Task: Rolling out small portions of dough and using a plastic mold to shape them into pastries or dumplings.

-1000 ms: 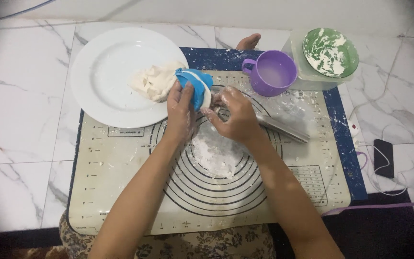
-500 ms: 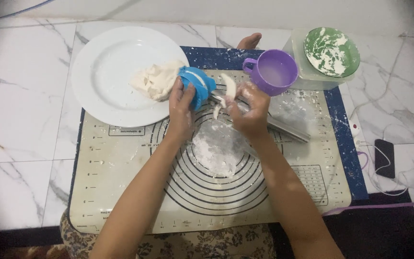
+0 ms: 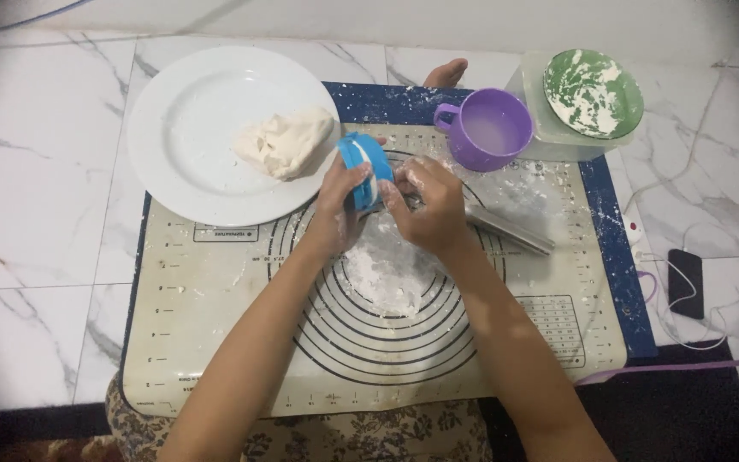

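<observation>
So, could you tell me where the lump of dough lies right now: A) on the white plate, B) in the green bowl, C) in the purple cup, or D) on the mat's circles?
A: the dough rests on the white plate, up-left of the left hand that holds the blue mould.

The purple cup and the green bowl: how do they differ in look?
The purple cup has a side handle and stands on the baking mat; the green bowl has none and sits on a pale container. The cup holds cloudy liquid, the bowl white smears. Both stand upright.
</observation>
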